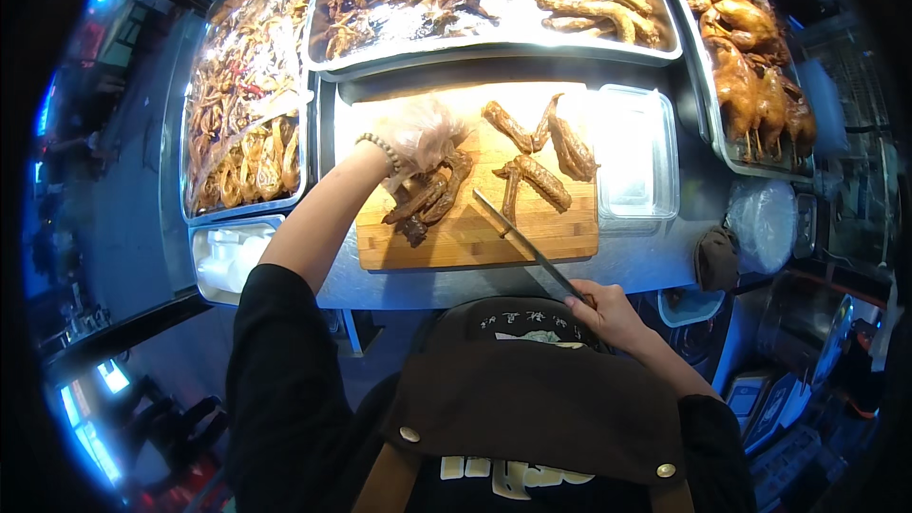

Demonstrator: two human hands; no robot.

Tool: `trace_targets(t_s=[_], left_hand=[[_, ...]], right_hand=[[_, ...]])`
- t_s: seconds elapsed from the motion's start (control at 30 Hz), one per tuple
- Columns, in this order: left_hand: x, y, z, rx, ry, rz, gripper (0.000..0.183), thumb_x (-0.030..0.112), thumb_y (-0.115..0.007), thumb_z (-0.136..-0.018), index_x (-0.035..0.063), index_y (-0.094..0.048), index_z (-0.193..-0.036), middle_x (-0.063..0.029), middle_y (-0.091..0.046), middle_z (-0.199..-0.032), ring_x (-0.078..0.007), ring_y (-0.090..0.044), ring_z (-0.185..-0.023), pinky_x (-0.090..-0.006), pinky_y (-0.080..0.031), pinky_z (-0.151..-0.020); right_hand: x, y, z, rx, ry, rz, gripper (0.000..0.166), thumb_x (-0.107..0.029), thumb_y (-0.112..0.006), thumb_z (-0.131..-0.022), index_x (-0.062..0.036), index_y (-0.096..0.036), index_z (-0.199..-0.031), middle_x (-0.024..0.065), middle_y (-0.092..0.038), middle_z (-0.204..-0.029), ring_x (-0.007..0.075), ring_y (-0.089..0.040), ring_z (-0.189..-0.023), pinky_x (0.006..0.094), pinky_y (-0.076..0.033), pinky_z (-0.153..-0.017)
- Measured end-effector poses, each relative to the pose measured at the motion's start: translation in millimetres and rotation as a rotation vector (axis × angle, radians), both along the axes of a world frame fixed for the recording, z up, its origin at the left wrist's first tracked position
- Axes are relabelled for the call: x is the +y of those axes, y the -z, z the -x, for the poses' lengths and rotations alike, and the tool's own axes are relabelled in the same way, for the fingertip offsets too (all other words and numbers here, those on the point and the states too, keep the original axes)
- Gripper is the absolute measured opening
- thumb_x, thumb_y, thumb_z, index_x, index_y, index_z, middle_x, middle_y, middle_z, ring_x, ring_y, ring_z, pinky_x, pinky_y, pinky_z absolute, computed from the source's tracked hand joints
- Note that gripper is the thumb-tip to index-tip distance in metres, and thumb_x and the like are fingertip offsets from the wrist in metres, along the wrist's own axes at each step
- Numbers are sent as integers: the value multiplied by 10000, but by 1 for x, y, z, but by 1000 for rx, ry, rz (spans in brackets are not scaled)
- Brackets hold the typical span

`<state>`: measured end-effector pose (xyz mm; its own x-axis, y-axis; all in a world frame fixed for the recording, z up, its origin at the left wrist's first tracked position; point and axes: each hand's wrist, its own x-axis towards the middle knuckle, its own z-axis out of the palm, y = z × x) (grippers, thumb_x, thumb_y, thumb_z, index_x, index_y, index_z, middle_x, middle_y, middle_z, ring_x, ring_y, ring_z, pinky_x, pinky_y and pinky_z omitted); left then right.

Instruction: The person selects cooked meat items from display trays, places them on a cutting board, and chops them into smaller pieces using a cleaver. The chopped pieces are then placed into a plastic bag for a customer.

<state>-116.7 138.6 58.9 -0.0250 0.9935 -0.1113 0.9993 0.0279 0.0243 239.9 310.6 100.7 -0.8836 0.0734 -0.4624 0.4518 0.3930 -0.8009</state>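
Note:
My left hand [424, 130], in a clear plastic glove with a beaded bracelet at the wrist, is over the left side of a wooden cutting board [470, 249]. It is at the upper edge of a small heap of browned cooked poultry wings [434, 196]; glare and blur hide whether its fingers grip one. In my bare right hand [605, 310] is the handle of a long knife [531, 246]. Its blade slants up and left across the board's front edge. Right of the blade tip lie a bent wing [541, 182] and, farther back, more wing pieces [570, 142].
A clear plastic container [636, 153] stands against the board's right side. Metal trays of cooked meat surround the board: a left tray [308, 157], a back tray [499, 55] and a right tray [716, 135] with whole birds. A bin of white plastic items [235, 256] sits front left.

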Motion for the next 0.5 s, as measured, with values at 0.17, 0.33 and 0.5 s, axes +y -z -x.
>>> trace_targets(t_s=[0.17, 0.33, 0.5], left_hand=[[15, -4, -19, -198, -243, 297, 214, 93, -599, -673, 110, -630, -884, -130, -625, -759, -273, -604, -670, -360, -511, -611], [20, -5, -15, -695, -533, 72, 165, 128, -582, -758, 96, -632, -912, -134, -638, -791, -245, -613, -713, -339, -508, -647], [19, -23, -35, -450, -854, 65, 287, 275, -458, -901, 62, -575, -1053, -120, -653, -926, -219, -617, -773, -352, -507, -689]], right_hand=[[0, 11, 4, 49, 140, -45, 275, -185, -583, -865, 23, -590, -1045, 135, -489, -547, 168, -458, -479, 305, -394, -490], [2, 10, 28, 70, 159, -119, 235, -188, -553, -886, 19, -593, -989, 111, -478, -538, 130, -448, -477, 301, -385, -482], [-4, 15, 32, 2, 276, -13, 289, -219, -573, -870, 32, -584, -1012, 172, -544, -593, 198, -524, -519, 335, -412, -518]])
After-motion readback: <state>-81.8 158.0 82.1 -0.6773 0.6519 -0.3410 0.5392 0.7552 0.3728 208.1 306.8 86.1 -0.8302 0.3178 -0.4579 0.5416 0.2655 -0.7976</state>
